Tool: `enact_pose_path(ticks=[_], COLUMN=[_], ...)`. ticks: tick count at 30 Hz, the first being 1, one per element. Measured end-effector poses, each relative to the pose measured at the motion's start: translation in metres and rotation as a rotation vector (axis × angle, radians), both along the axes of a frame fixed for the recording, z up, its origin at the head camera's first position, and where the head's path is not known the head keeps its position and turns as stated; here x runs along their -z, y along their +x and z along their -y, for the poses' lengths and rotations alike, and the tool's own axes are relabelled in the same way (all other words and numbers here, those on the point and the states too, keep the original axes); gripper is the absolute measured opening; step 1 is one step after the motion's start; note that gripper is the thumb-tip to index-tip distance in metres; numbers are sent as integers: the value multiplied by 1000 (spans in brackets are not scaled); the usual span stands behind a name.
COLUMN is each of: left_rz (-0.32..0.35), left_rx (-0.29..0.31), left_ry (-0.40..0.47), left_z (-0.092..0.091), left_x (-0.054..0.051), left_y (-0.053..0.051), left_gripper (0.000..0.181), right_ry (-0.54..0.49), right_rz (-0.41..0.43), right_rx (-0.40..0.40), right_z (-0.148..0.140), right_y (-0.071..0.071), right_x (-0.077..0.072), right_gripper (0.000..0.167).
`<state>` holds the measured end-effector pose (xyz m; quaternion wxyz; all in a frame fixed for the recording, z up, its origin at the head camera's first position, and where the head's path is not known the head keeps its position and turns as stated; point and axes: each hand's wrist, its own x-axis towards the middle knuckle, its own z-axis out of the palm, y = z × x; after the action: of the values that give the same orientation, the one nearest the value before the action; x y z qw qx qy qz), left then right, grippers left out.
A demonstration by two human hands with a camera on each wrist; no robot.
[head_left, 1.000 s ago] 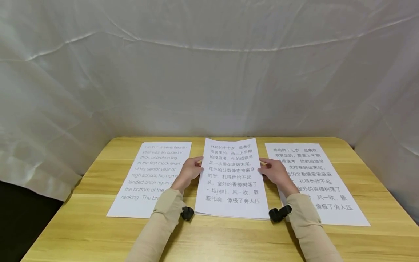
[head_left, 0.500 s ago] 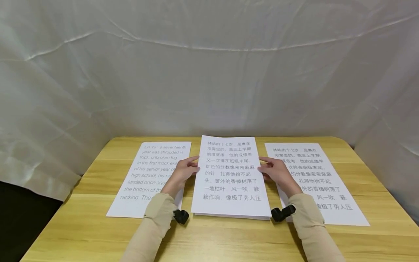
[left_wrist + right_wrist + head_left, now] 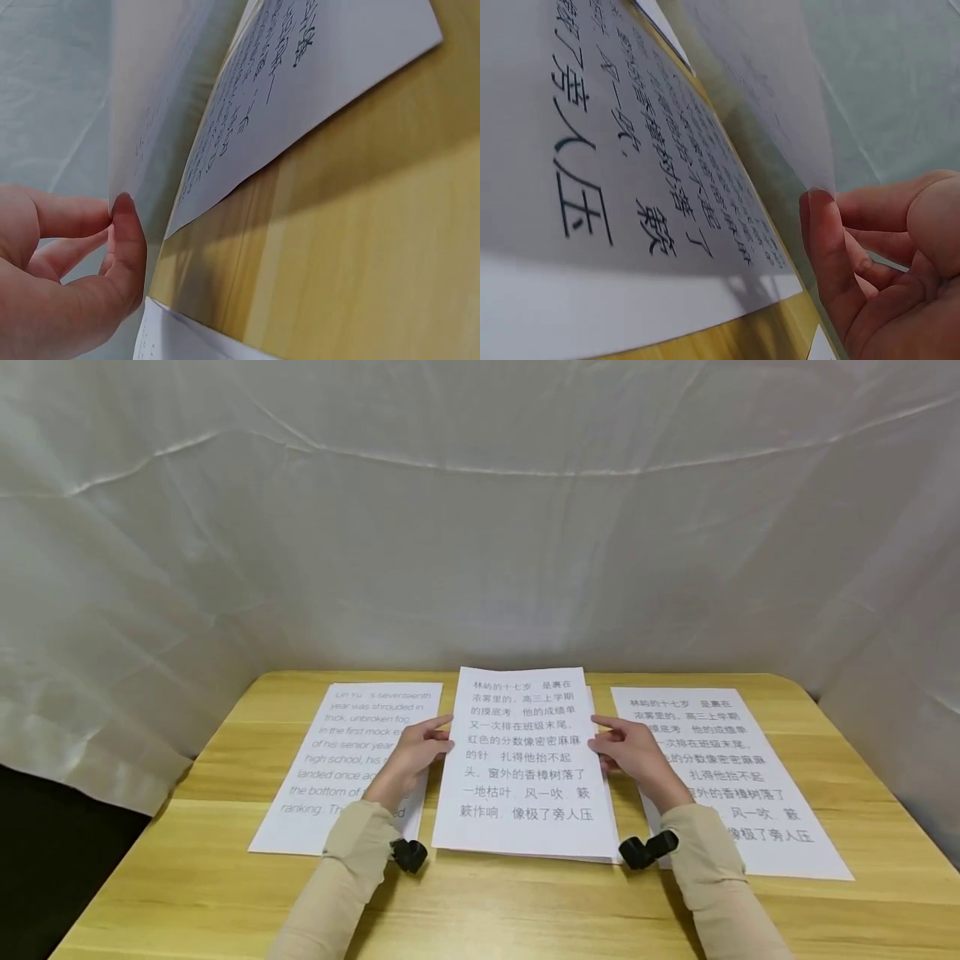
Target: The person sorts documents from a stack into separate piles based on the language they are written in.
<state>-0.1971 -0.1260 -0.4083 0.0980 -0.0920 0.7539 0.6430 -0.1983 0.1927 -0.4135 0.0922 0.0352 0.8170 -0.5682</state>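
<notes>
My left hand (image 3: 408,758) pinches the left edge of a white sheet of paper (image 3: 517,839) printed with Chinese characters. On the opposite edge, my right hand (image 3: 636,758) pinches the same sheet between thumb and fingers. Both wrist views show this sheet raised off the table, its thin paper (image 3: 146,90) letting some print show through. Directly beneath it lies another printed sheet (image 3: 667,307), flat on the wood. In the head view only a strip of that lower sheet shows, along the right and bottom edges of the raised one.
Left of centre lies paper with English print (image 3: 288,835), partly behind my left forearm. Paper with Chinese print (image 3: 802,864) lies at the right, partly covered by my right arm. The wooden table (image 3: 495,910) ends at a pale cloth backdrop (image 3: 480,552).
Between my hands the sheet has come up off the paper below and shifted slightly left. The left hand has moved left with it; the side papers stay in place.
</notes>
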Motion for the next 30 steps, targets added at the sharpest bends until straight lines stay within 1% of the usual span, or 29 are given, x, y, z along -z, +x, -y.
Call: enact_pose_path(ticks=[2,7,10,13,19,25,30], left_rz=[-2,-8,-12,-25,-31,-34,-27], left_rx=[0,6,4,6,19,15,13], left_ry=[-5,14,37,60,122,86,92], left_z=[0,-3,-6,-12,-27,-47,-62], left_x=[-1,-3,-3,-3,0,1,0], left_y=[0,0,3,7,15,17,17], left_gripper=[54,54,55,55,55,55,55], right_ry=[3,-10,-22,-9,20,79,110], right_rz=[-7,-10,-8,-2,8,17,33], right_rx=[0,-8,-21,-27,-42,-66,-78], right_z=[0,-5,-9,-15,-33,-53,-70], right_y=[0,1,2,3,6,8,8], right_x=[-1,-3,-4,-6,-11,-14,-15], right_gripper=[54,54,54,55,57,59,61])
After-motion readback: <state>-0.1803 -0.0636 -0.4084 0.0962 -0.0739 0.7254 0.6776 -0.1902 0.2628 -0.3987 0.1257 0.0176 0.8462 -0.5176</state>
